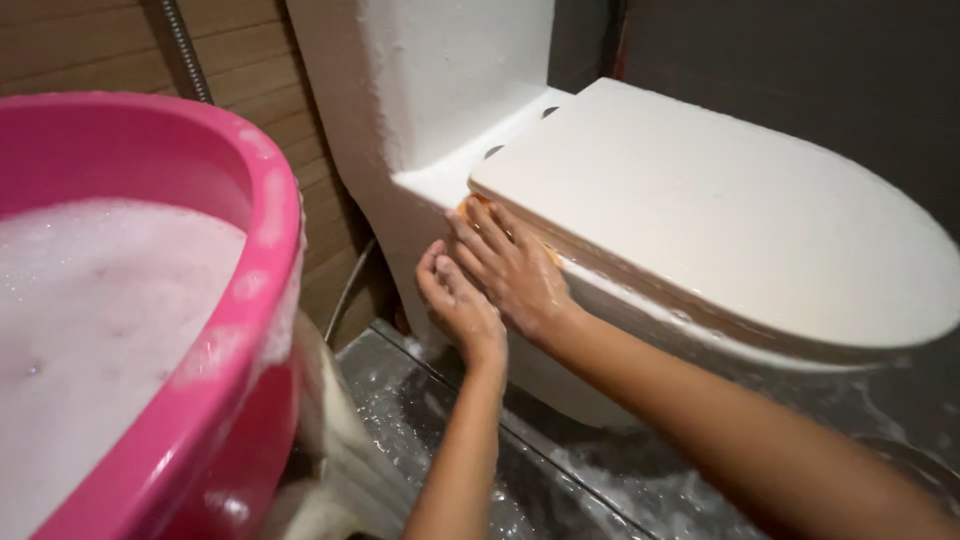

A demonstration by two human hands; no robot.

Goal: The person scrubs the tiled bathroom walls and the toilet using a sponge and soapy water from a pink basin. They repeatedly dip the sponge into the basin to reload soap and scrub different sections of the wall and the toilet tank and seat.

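Pink and brimming, the wash basin (262, 215) is sitting right under our chin on the left, and its suds (90, 320) are filling it almost to the rim. Beyond it we are looking at the white toilet (560, 330), lid (720, 210) down, tank (440, 70) rising behind, with a metal hose (183, 45) hanging down the brown tiled wall (255, 70).

We are working along the near side of the bowl, just beneath the back corner of the lid. Our right hand (515, 268) is pressing flat there, fingers spread and extended over an orange sponge (478, 204); only slivers of orange are peeking out above the fingertips and past the knuckles, so the sponge is pinned between palm and porcelain rather than clenched. Our left hand (460, 300) is lying just beside and below it, fingers loose and slightly curled, touching the bowl's side and the right hand's edge, and gripping nothing that we can see.

As for progress, we are judging it well underway: the lid and seat edge are glistening wet, and soapy water is pooling on the grey floor (430, 420) with foam streaks near the base. That hinge corner is getting its scrub now, while the lower bowl and base are showing no clear sign either way. Nothing looks rinsed yet.
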